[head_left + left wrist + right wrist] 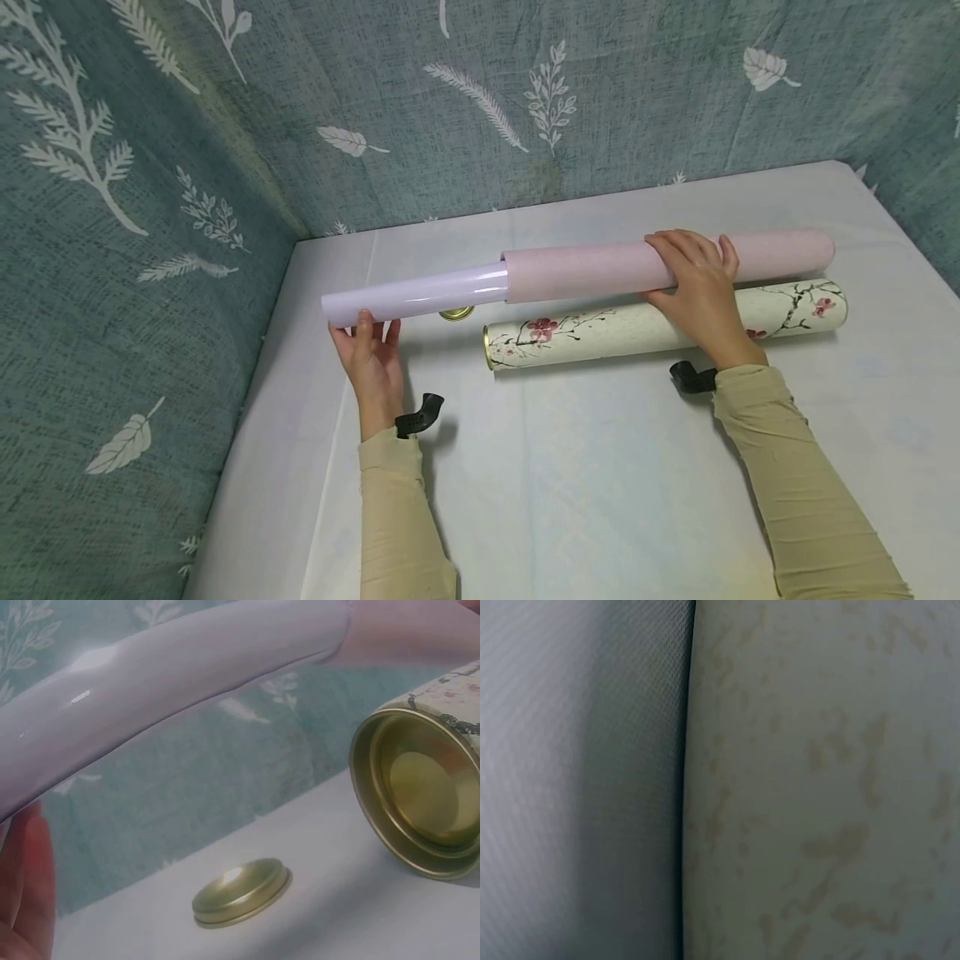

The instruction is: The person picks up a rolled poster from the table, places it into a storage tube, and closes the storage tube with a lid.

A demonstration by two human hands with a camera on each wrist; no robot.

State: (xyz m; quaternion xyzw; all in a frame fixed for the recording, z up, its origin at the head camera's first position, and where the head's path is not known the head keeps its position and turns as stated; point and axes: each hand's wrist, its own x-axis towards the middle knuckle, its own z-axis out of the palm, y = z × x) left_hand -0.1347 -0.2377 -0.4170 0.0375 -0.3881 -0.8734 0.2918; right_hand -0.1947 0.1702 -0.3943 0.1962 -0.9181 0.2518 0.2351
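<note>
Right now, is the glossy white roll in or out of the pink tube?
Partly out: in the head view, the glossy white roll protrudes from the pink tube; its inner end is hidden.

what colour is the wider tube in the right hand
The wider tube is pale pink; it shows best in the head view.

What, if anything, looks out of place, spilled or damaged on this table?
Nothing looks spilled or damaged. Only the round gold metal lid stands out: it lies loose on the white table, apart from the cream floral cylindrical tube, whose visible end is also gold.
</note>
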